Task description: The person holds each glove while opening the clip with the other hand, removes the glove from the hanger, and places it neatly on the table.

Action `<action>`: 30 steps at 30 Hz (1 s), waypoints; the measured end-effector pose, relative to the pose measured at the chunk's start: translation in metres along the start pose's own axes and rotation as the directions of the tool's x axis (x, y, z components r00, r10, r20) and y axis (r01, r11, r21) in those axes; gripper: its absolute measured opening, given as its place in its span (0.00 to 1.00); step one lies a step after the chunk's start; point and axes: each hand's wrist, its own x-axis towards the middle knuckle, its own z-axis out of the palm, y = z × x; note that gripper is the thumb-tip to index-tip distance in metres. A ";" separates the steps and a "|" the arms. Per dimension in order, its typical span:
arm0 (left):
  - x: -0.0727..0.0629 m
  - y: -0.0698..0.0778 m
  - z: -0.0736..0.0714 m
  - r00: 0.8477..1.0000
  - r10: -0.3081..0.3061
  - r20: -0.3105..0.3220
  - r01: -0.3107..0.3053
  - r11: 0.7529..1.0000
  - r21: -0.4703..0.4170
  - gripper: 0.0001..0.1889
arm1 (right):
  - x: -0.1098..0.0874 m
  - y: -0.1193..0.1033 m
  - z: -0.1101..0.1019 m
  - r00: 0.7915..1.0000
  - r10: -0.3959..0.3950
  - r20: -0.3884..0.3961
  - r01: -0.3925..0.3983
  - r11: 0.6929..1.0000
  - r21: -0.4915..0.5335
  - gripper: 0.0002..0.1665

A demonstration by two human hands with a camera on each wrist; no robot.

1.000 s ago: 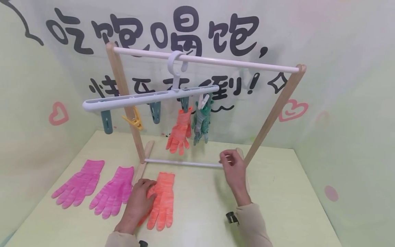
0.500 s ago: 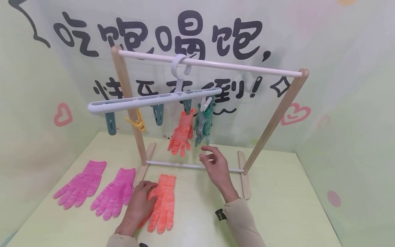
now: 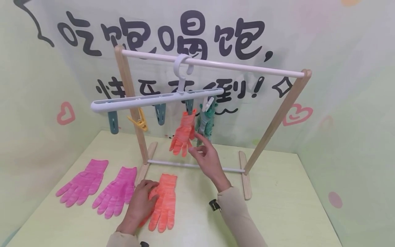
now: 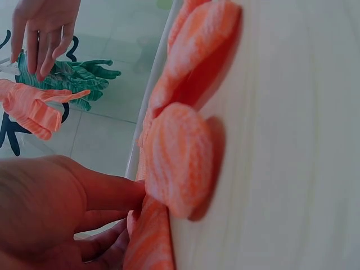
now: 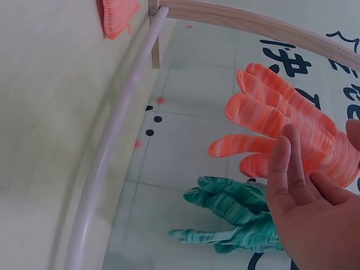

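At the front of the table, my left hand (image 3: 140, 206) lies over the left side of an orange glove (image 3: 166, 202). In the left wrist view, its thumb and fingertips come together at the edge of the orange fabric (image 4: 180, 160), pinching it. My right hand (image 3: 210, 159) is raised beside a second orange glove (image 3: 182, 132), which hangs by a dark teal clip. Its fingers, loosely extended in the right wrist view, overlap that hanging glove (image 5: 281, 118); whether they touch it I cannot tell. Behind the right hand hangs a green glove bunch (image 3: 208, 120), partly hidden.
A light grey hanger (image 3: 154, 99) hooks over the rod (image 3: 240, 67) of a wooden-sided rack. Teal clips (image 3: 113, 121), a yellow clip (image 3: 140, 120) and a white clip (image 3: 208, 103) are on it. Two pink gloves (image 3: 83, 181) lie at left. The rack's lower bar (image 3: 172, 164) crosses behind.
My right hand has moved left and up, from near the rack's right foot to the hanging orange glove. The left hand stays at the glove on the table. The view has shifted slightly.
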 end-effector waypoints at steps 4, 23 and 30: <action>-0.001 0.000 -0.001 1.000 0.012 -0.005 -0.012 1.000 0.007 0.22 | 0.011 -0.006 0.004 1.000 0.016 0.025 -0.016 1.000 0.010 0.43; -0.002 0.004 0.001 1.000 -0.013 -0.005 0.013 1.000 -0.002 0.22 | 0.054 -0.006 0.013 0.999 0.038 0.018 -0.040 0.990 0.136 0.50; -0.003 0.002 0.000 1.000 -0.004 -0.014 0.004 1.000 0.005 0.21 | 0.049 -0.003 0.015 1.000 0.019 0.006 -0.020 0.991 0.134 0.37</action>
